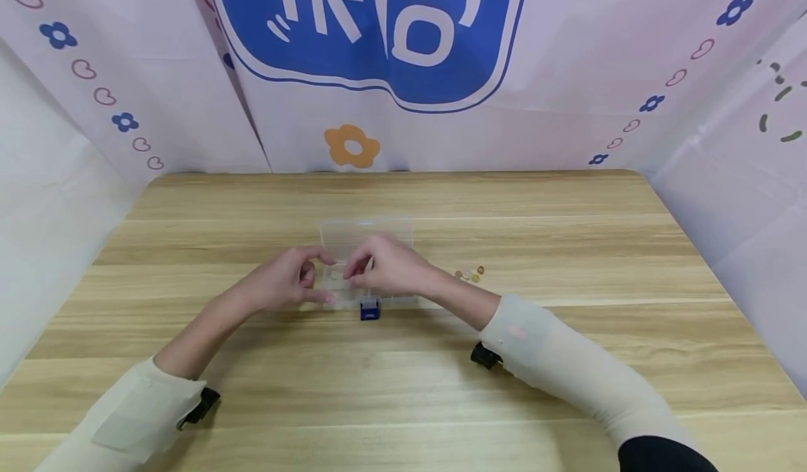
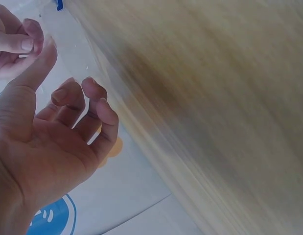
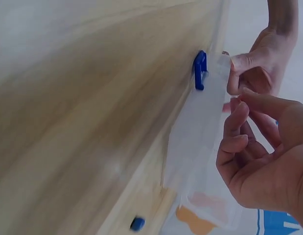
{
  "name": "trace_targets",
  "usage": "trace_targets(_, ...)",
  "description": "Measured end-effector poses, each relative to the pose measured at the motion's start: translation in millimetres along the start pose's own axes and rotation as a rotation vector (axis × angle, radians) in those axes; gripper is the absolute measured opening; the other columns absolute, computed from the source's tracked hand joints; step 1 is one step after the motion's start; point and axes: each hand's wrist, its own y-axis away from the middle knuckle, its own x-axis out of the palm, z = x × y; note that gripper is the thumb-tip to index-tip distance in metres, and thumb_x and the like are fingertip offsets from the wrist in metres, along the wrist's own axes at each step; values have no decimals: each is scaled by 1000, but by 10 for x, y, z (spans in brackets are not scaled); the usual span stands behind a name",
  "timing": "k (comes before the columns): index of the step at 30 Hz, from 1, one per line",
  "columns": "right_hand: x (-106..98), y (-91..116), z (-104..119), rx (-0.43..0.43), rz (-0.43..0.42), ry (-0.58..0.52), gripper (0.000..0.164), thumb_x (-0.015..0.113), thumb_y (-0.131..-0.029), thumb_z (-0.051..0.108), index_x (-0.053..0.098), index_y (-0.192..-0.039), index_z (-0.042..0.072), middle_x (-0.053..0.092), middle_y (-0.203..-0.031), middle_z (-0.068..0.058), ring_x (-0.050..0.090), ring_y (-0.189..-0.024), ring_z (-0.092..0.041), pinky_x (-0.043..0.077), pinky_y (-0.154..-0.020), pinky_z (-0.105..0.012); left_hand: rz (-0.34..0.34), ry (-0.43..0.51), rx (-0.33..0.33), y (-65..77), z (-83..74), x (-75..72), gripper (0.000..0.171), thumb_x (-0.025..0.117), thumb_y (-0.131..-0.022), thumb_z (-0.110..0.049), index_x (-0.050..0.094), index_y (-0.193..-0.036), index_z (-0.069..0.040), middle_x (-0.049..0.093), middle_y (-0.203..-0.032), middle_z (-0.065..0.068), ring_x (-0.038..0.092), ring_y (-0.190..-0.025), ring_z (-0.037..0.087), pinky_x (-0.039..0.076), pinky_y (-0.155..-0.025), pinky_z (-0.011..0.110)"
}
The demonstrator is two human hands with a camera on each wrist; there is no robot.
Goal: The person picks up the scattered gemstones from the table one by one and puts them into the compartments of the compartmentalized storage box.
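Note:
A clear plastic box (image 1: pixel 403 300) stands on the table, its see-through lid (image 1: pixel 398 232) raised at the back. A blue clasp (image 1: pixel 370 309) juts from its front edge. My left hand (image 1: pixel 284 279) holds the box's left end, thumb and index finger spread to its front and back corners; the other fingers curl loosely in the left wrist view. Over the left compartments, my right hand (image 1: pixel 391 265) has thumb and index fingertips (image 3: pixel 242 98) pressed together on a small piece that they mostly hide. Its kind cannot be told.
Several small amber and pale pieces (image 1: pixel 469 274) lie on the wood-grain table (image 1: pixel 403 381), right of the box and beyond the right forearm. A printed cloth (image 1: pixel 567 52) hangs behind the table. Black cameras (image 1: pixel 485 355) are strapped under both sleeves.

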Motion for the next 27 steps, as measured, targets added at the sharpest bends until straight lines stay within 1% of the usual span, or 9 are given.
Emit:
trace_targets(5, -120, 129, -80, -36, -42, -4, 7, 74, -95, 7, 81, -98, 4, 75, -90, -1, 69, -86, -16, 55, -74, -21, 0, -4, -10, -4, 0, 7, 60, 87, -86, -18, 59, -130, 10, 46, -62, -3, 40, -54, 9, 36, -52, 24)
trace_targets(10, -251, 276, -165, -35, -77, -22, 9, 74, -96, 7, 80, -100, 2, 75, -90, -1, 69, -84, -17, 57, -76, -24, 1, 3, -17, -3, 2, 8, 60, 87, -86, -18, 59, -130, 10, 46, -62, -3, 41, -55, 10, 37, -52, 25)
trace_targets(13, -332, 364, -237, -4, -101, -25, 11, 73, -97, 8, 79, -103, 1, 76, -90, -1, 68, -79, -15, 56, -74, -24, 2, 8, -23, -3, -1, 7, 60, 87, -85, -18, 59, -130, 10, 45, -63, -3, 40, -56, 10, 38, -54, 25)
trace_targets(14, -360, 393, -262, 8, -110, -25, 12, 73, -97, 8, 79, -104, 1, 76, -90, -2, 67, -76, -15, 56, -70, -25, 2, 8, -25, -2, -3, 6, 60, 87, -85, -17, 59, -131, 10, 45, -63, -3, 40, -56, 10, 38, -54, 25)
trace_targets(18, -467, 502, -356, 43, -151, -21, 12, 74, -96, 9, 79, -105, 2, 75, -91, -1, 64, -71, -16, 55, -66, -29, 1, 8, -29, 1, -9, 4, 61, 87, -86, -17, 58, -132, 10, 43, -62, -4, 39, -56, 10, 39, -56, 26)
trace_targets(21, -537, 575, -422, 59, -175, -16, 11, 74, -96, 10, 79, -104, 3, 75, -91, -1, 64, -72, -18, 54, -67, -29, -2, 13, -21, 4, -7, 6, 61, 87, -85, -16, 58, -132, 11, 43, -61, -4, 39, -55, 10, 40, -57, 26)
trace_targets(27, -663, 728, -564, 118, -205, -18, 13, 74, -96, 9, 78, -105, 0, 73, -91, -5, 62, -72, -19, 50, -63, -27, -3, 20, -9, 8, -2, 13, 60, 87, -85, -16, 58, -131, 11, 42, -61, -4, 38, -54, 9, 40, -57, 26)
